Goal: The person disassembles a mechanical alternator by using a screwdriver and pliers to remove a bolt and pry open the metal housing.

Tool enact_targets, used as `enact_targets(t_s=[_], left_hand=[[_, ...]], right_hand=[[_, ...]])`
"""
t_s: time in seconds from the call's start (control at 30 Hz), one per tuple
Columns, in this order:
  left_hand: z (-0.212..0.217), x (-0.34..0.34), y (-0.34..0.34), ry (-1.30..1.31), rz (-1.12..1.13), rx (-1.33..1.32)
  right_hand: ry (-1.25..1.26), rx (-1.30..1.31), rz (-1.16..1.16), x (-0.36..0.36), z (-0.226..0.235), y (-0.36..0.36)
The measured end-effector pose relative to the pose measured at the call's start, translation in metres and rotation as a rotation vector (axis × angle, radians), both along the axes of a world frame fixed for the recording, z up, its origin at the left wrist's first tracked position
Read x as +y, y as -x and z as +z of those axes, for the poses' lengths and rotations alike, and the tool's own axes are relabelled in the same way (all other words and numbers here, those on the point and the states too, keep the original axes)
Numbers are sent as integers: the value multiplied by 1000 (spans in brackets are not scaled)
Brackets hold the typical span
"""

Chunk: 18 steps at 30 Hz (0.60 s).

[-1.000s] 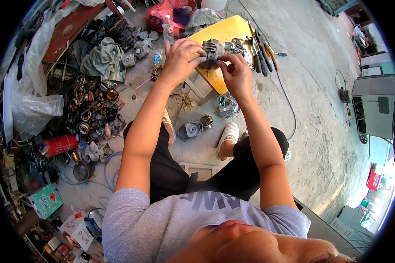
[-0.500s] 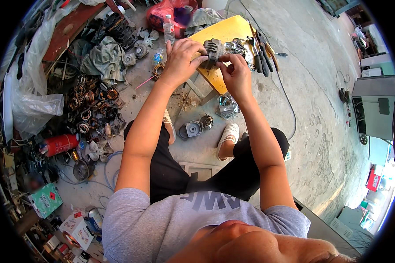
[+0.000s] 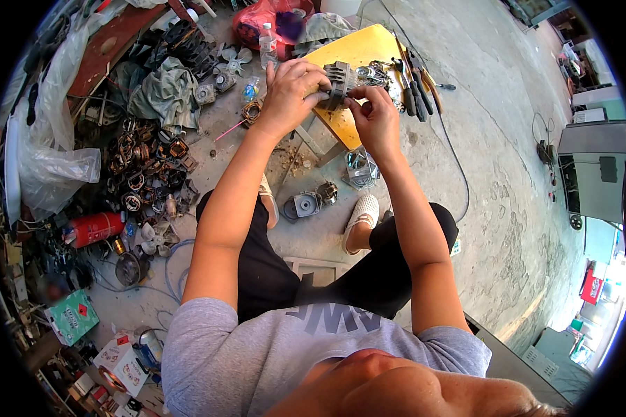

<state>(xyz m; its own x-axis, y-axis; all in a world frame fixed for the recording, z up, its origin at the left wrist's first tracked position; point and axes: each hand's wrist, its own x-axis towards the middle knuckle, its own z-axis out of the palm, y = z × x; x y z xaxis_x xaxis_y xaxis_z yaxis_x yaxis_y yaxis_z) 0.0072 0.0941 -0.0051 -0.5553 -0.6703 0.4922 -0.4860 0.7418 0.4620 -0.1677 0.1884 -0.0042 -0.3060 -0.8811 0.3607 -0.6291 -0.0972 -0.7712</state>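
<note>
Head view: I watch the left hand [image 3: 291,94] gripping the left side of a grey motor [image 3: 340,78] while the right hand [image 3: 377,118] pinches its right side between thumb and bent forefinger. I have the motor at the near left edge of the yellow desk [image 3: 342,129], though I can't quite tell whether it rests there; tools [image 3: 417,90] lie to its right, and a bottle [image 3: 267,47] stands beyond the left hand.

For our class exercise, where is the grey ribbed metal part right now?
In the head view, the grey ribbed metal part is above centre, between the left hand and the right hand, at the yellow tabletop.
</note>
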Motion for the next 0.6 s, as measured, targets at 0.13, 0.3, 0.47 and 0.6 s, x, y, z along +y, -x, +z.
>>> enact_targets(t_s=[0.13,0.3,0.47,0.6], left_hand=[[-2,-1,0,13,8,7],[-3,-2,-1,30,27,-38],[-3,-2,-3,14,48,-18],[-4,-3,-2,39,47,-21]], right_hand=[[-2,4,-5,-1,-2,2],[2,38,-4,0,0,3],[34,52,-13,0,1,0],[47,36,3,-1,-3,1]])
